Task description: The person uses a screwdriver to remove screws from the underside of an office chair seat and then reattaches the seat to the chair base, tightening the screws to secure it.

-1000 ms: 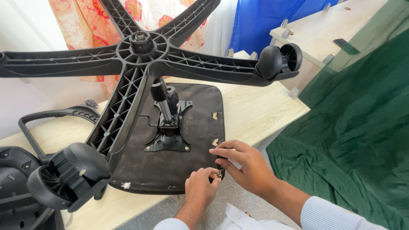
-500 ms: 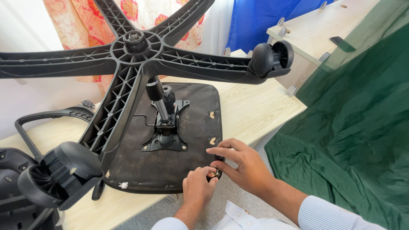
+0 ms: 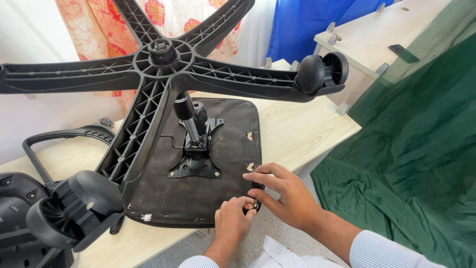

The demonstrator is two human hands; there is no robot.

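Observation:
An upturned office chair lies on a pale wooden table (image 3: 302, 134). Its black seat underside (image 3: 213, 164) faces up, with the gas column (image 3: 191, 121) and the five-armed base (image 3: 163, 54) rising from it. My left hand (image 3: 233, 223) and my right hand (image 3: 285, 193) meet at the seat's near right corner. Their fingertips pinch a small dark metal fitting (image 3: 255, 204) at the seat edge. Which hand bears the fitting's grip is hard to tell; both touch it.
Casters sit at the base's ends, one at the near left (image 3: 74, 211) and one at the upper right (image 3: 322, 72). A black armrest (image 3: 54, 136) lies on the left. Green cloth (image 3: 416, 159) covers the right side. A second wooden panel (image 3: 367, 39) stands behind.
The view has shifted slightly, so the chair appears a little higher and to the left. Both hands stay at the seat's near right corner, fingers working the small fitting.

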